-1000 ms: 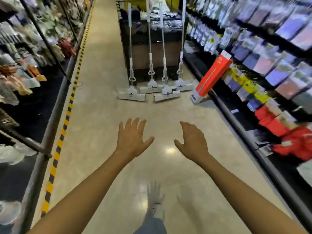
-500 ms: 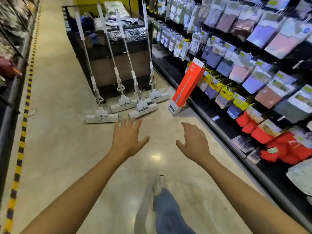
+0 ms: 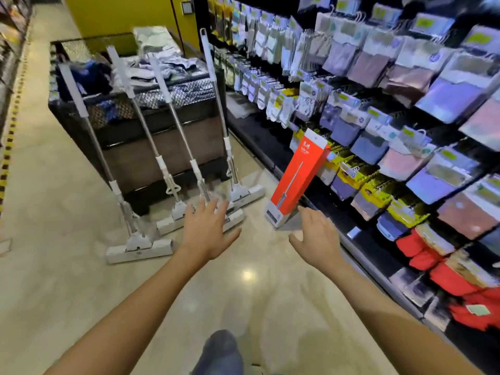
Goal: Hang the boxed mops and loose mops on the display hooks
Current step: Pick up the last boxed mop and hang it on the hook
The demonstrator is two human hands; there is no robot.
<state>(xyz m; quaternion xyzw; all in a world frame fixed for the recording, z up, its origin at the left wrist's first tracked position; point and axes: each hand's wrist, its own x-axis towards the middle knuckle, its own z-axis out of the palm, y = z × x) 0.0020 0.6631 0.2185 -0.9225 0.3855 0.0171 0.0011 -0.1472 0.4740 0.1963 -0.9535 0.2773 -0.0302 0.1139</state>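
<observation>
Several loose white sponge mops [image 3: 140,244] stand on the aisle floor, their handles leaning against a black mesh bin [image 3: 162,136]. A red boxed mop [image 3: 297,177] leans tilted against the right-hand shelf base. My left hand [image 3: 208,234] is stretched forward, fingers spread, empty, just in front of the middle mop heads. My right hand [image 3: 316,236] is also spread and empty, a little below and right of the red box's lower end, not touching it.
The right side is a tall display [image 3: 392,109] of hanging packaged socks and cloths on hooks. The mesh bin holds folded textiles. A yellow-black floor stripe [image 3: 6,152] runs along the left shelving. My knee [image 3: 221,350] shows at the bottom.
I have walked closer to the mops and the red box, which now appear larger and nearer. Both hands stay spread and empty, now reaching almost to the mop heads and box.
</observation>
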